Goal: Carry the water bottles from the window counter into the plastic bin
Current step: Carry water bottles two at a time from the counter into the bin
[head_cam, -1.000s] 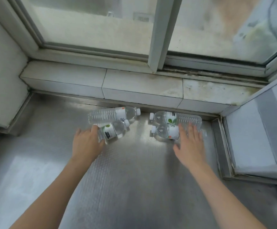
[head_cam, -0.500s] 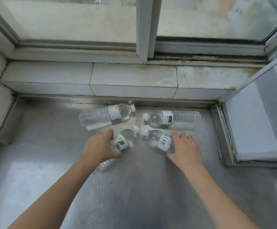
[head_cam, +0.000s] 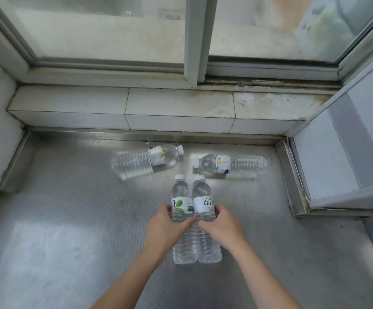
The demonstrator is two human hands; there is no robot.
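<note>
Left hand and right hand around two ribbed clear-plastic bottles.

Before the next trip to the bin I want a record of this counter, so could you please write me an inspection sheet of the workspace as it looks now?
Surface: patterned steel counter, bare metal with glare patches.
Job's things: four clear water bottles. Left held bottle and right held bottle side by side, caps pointing toward the window. Left lying bottle and right lying bottle on their sides near the back edge, caps facing each other. Plastic bin not in view.
Clutter: nothing seen.
Grip: left hand grips the left held bottle; right hand grips the right held bottle.
Cables: nothing seen.
Surroundings: stained tiled sill, sliding window behind it.
</note>
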